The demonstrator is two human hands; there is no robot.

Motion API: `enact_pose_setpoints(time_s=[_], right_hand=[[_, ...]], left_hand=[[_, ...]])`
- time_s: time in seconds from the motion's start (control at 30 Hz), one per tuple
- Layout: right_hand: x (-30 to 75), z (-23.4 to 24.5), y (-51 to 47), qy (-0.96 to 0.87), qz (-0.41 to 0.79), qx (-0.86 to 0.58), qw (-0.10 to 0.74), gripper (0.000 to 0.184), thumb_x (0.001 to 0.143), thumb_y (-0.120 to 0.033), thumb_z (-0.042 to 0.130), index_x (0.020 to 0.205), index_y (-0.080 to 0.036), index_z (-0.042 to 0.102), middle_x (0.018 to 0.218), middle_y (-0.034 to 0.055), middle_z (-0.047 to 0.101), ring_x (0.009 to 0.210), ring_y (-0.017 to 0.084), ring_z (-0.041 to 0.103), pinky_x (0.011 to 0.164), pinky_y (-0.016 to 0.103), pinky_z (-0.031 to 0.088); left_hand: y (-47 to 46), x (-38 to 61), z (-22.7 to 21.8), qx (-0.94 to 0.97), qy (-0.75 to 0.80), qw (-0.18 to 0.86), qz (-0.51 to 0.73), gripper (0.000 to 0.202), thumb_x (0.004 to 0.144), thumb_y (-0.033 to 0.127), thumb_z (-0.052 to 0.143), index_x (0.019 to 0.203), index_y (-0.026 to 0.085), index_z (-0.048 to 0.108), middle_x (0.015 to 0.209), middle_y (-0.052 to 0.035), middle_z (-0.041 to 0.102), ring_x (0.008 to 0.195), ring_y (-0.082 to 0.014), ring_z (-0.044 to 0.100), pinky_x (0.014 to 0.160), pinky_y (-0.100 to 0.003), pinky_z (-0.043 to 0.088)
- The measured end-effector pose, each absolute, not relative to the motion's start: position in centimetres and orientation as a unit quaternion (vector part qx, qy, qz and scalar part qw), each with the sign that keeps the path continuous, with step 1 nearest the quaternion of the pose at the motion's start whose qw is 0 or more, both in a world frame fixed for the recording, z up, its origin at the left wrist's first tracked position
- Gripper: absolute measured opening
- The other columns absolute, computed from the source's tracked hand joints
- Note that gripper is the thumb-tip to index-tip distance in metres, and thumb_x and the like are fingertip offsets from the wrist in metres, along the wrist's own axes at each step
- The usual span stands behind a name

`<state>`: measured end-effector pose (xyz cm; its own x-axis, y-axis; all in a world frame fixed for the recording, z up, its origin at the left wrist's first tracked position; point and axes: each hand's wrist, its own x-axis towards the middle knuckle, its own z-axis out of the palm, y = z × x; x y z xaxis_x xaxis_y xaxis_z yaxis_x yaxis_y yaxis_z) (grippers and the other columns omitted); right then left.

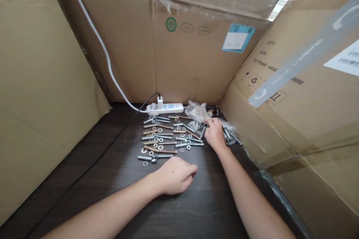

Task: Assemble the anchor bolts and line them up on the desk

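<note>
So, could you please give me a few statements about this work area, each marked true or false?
1. The left hand is curled and nearer the camera than the rows of bolts. True.
2. The right hand rests on the power strip. False: the right hand is by the clear plastic bags, to the right of the power strip.
3. A white charger with a black cable is plugged into the power strip. True.
4. The blue and white label is on the left-hand box. False: the label is on the back box.
5. The table is bright white. False: the table is dark.
</note>
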<state>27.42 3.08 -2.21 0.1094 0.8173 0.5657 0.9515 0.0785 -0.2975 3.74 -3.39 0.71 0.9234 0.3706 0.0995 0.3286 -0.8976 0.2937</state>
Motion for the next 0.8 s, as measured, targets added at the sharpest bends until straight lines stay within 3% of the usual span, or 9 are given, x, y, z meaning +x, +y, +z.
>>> enact_pose_setpoints(time_s=[0.4,0.53,0.67,0.8], right_hand=[[25.0,0.3,1.5,-0.682,-0.067,-0.562,0.463,0.034,0.07,-0.001,0.035,0.087,-0.016,0.06,0.08,0.0056,0.051,0.08,0.02,0.051,0.076,0.032,0.043],[20.7,1.9,-1.1,-0.703,0.016,-0.511,0.494,0.033,0.073,-0.002,0.035,0.087,-0.018,0.06,0.079,0.0037,0.05,0.076,0.018,0.05,0.071,0.03,0.041],[16.6,2.8,-3.9,-0.689,0.095,-0.477,0.537,0.032,0.073,-0.002,0.035,0.085,-0.018,0.06,0.075,0.001,0.048,0.071,0.016,0.049,0.067,0.028,0.04],[13.6,3.1,-5.6,-0.684,0.113,-0.468,0.548,0.033,0.072,-0.002,0.035,0.085,-0.018,0.059,0.074,0.0006,0.048,0.072,0.015,0.049,0.067,0.028,0.041]], left_hand=[[-3.5,3.6,0.8,0.962,0.193,0.174,0.08,0.009,0.079,0.017,0.047,0.085,0.021,0.053,0.076,0.0008,0.066,0.071,-0.0176,0.062,0.065,-0.026,0.041],[-3.7,3.5,1.0,0.908,0.276,0.281,0.146,0.019,0.086,0.022,0.041,0.103,0.021,0.049,0.086,-0.0017,0.065,0.076,-0.0183,0.062,0.068,-0.027,0.044],[-3.8,3.1,0.8,0.811,0.323,0.417,0.254,0.031,0.09,0.03,0.039,0.119,0.018,0.041,0.105,-0.0081,0.062,0.092,-0.0202,0.06,0.08,-0.03,0.046],[-4.2,2.0,0.2,0.755,0.275,0.497,0.328,0.028,0.09,0.031,0.04,0.113,0.016,0.049,0.109,-0.0089,0.061,0.101,-0.0197,0.056,0.093,-0.032,0.042]])
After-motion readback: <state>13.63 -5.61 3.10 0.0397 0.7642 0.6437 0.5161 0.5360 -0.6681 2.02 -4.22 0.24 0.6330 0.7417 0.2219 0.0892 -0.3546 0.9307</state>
